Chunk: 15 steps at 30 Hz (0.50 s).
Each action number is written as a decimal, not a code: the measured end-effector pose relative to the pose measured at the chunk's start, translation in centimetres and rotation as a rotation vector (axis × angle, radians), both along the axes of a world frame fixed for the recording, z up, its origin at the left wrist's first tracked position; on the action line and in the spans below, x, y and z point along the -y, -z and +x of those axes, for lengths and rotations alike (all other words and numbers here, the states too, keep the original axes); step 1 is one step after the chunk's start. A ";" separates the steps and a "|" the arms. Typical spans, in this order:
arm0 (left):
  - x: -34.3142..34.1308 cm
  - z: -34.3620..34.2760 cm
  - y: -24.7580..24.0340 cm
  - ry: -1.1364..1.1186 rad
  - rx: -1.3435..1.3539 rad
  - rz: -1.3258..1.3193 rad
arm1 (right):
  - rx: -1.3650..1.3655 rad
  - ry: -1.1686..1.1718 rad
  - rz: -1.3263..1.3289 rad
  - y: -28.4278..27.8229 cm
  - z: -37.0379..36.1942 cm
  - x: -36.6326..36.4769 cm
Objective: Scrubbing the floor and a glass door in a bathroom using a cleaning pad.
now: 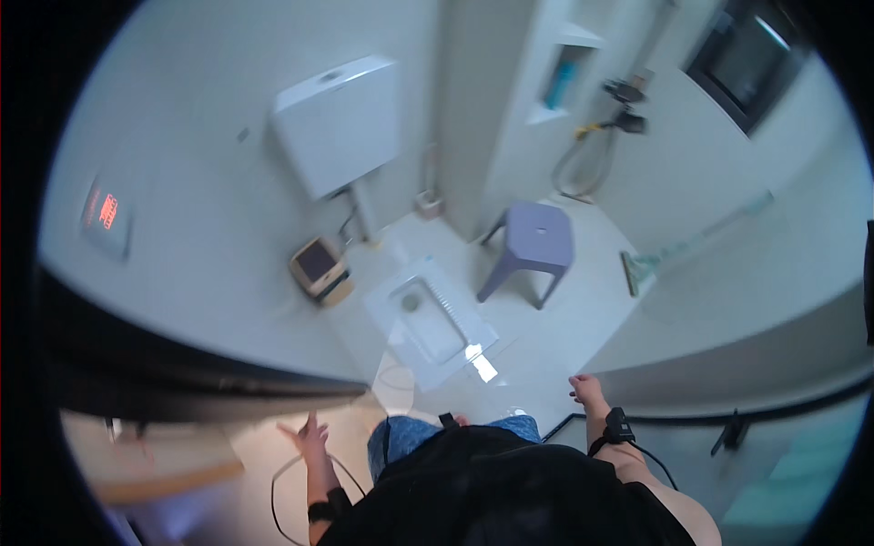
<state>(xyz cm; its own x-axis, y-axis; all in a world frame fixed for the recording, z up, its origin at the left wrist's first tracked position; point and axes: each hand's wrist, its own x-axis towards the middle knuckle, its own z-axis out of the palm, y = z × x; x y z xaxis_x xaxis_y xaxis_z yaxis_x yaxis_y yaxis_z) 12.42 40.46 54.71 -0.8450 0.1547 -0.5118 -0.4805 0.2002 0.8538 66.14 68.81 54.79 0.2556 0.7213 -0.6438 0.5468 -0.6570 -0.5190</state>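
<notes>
My left hand (311,439) hangs at my left side by the doorway, fingers spread, holding nothing. On my right, my right hand (586,390) hangs with fingers slightly bent and a little apart, and nothing shows in it. Neither hand touches anything that I can see. Ahead of me a white squat toilet (435,332) is set in the pale floor. A purple plastic stool (539,235) stands beyond it to the right. Left of the toilet a small beige bin (319,267) with a dark lid sits against the wall.
A white cistern (339,127) hangs on the wall above a toilet brush (428,196). A green-handled floor squeegee (642,264) leans at the right wall. A shower hose (587,162) hangs at the back. The dark door frame (209,387) runs along my left. Wet patches shine on the floor.
</notes>
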 end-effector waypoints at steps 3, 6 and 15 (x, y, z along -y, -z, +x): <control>-5.2 -0.9 -2.0 -0.018 -0.043 -0.013 | 0.061 0.058 0.143 1.2 4.3 -1.3; -9.6 -2.2 -2.2 -0.255 -0.141 -0.103 | 0.265 0.118 0.465 5.2 10.4 -2.5; -7.4 -10.8 1.8 -0.723 -0.375 -0.710 | -0.049 0.506 0.281 1.8 14.0 -6.3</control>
<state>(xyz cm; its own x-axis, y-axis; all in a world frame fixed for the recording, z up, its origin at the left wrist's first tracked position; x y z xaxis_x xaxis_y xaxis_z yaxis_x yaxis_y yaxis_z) 1.66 47.91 52.87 -0.7384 -0.6739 0.0224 -0.4157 0.4812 0.7717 80.11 75.08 53.03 0.5876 0.6620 -0.4652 0.1719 -0.6639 -0.7278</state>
